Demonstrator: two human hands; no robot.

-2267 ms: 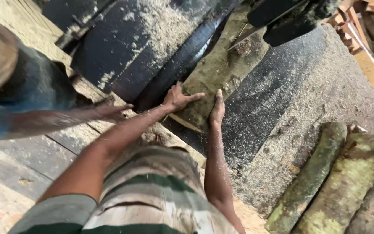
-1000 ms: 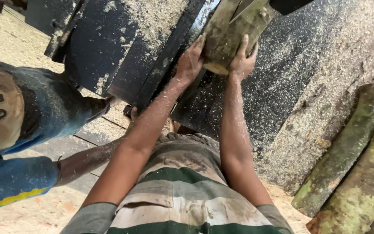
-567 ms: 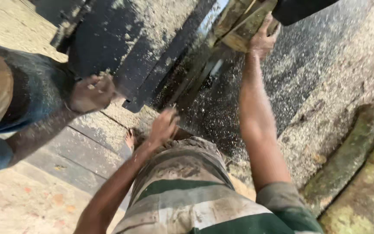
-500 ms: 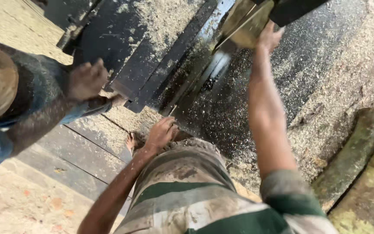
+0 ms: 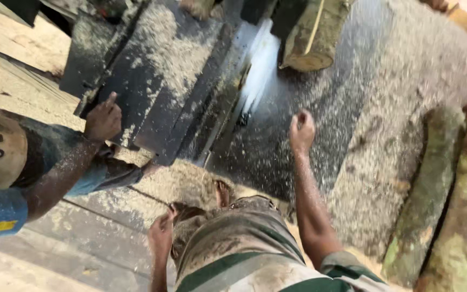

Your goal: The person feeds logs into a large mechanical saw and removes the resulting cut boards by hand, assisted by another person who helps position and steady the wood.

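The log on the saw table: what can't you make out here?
- Log: far end cut off by the head view's top edge.
- Saw blade: a bright motion blur, teeth unreadable.
- Right hand: closed in a fist; contents, if any, hidden.
- Left hand: blurred by the person's waist; its grip unclear.

Sawdust-covered floor (image 5: 406,108), worn wooden planks (image 5: 82,227), dim daylight

Both hands are empty: the right hand (image 5: 302,131) fisted above the sawdust-covered saw table (image 5: 347,108), the left hand (image 5: 161,238) by the waist.
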